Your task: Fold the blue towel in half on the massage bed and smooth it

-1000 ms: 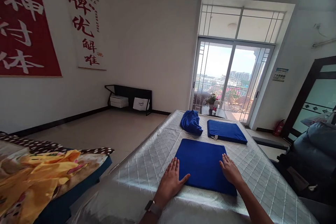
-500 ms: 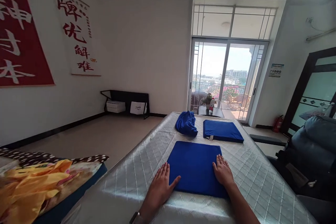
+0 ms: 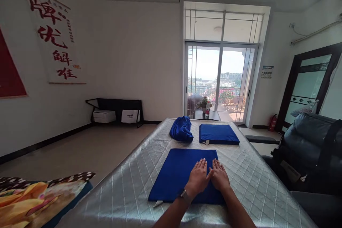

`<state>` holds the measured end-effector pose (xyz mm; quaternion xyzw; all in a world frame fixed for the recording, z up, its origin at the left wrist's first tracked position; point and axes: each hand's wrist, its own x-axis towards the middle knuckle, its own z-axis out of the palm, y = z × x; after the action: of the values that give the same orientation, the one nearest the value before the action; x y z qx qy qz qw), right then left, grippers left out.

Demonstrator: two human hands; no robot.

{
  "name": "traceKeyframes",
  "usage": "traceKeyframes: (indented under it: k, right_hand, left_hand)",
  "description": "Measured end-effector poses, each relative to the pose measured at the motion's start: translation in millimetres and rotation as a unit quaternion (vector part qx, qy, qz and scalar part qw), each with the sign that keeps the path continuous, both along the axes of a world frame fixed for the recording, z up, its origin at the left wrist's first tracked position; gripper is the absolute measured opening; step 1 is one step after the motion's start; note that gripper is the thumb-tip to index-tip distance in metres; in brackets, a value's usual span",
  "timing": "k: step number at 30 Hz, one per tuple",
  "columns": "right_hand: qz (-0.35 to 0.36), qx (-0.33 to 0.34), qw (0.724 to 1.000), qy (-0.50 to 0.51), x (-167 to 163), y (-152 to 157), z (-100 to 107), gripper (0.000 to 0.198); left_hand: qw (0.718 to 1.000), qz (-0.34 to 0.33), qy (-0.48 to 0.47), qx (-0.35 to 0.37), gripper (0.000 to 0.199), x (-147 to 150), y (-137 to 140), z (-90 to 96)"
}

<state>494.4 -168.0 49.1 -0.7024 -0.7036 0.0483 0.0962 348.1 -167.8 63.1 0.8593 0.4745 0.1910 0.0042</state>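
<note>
A folded blue cloth (image 3: 172, 176) lies flat before me, a small white tag (image 3: 158, 203) poking out at its near left corner. On its right half rests my left hand (image 3: 199, 176), palm down with fingers stretched out. My right hand (image 3: 219, 175) lies flat along the cloth's right edge, its thumb close to the left one. Both hands press on the cloth without gripping it. Beyond are a crumpled blue cloth (image 3: 181, 130) and, to its right, a neatly folded blue stack (image 3: 219, 134) with a white label.
All the blue cloths lie on a quilted silver table cover (image 3: 128, 181). Patterned bedding (image 3: 40, 199) is at the lower left. A dark bag (image 3: 311, 146) stands on the right. Farther off are a black rack (image 3: 120, 108) and a small table (image 3: 205, 115) by glass doors.
My left hand has moved from the cloth's left edge across to its right half, beside my right hand. The tag at the near left corner now shows. The view has turned slightly right.
</note>
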Motion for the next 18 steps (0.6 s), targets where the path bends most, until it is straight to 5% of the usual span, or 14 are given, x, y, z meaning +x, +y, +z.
traceKeyframes:
  k: [3, 6, 18]
  right_hand:
    - [0.008, -0.004, 1.0, -0.008, 2.1, -0.7, 0.3, 0.064]
    - [0.007, -0.009, 1.0, -0.008, 1.7, 1.1, 0.6, 0.064]
    - [-0.006, -0.002, 1.0, 0.004, 1.2, 6.1, -5.3, 0.067]
  left_hand:
    - [0.999, -0.033, -0.001, -0.002, 0.066, 26.5, 14.0, -8.5]
    - [0.999, -0.011, 0.012, -0.037, 0.07, 18.7, 23.0, -17.9]
    - [0.978, 0.192, 0.043, -0.069, 0.092, -154.3, 55.0, -27.6]
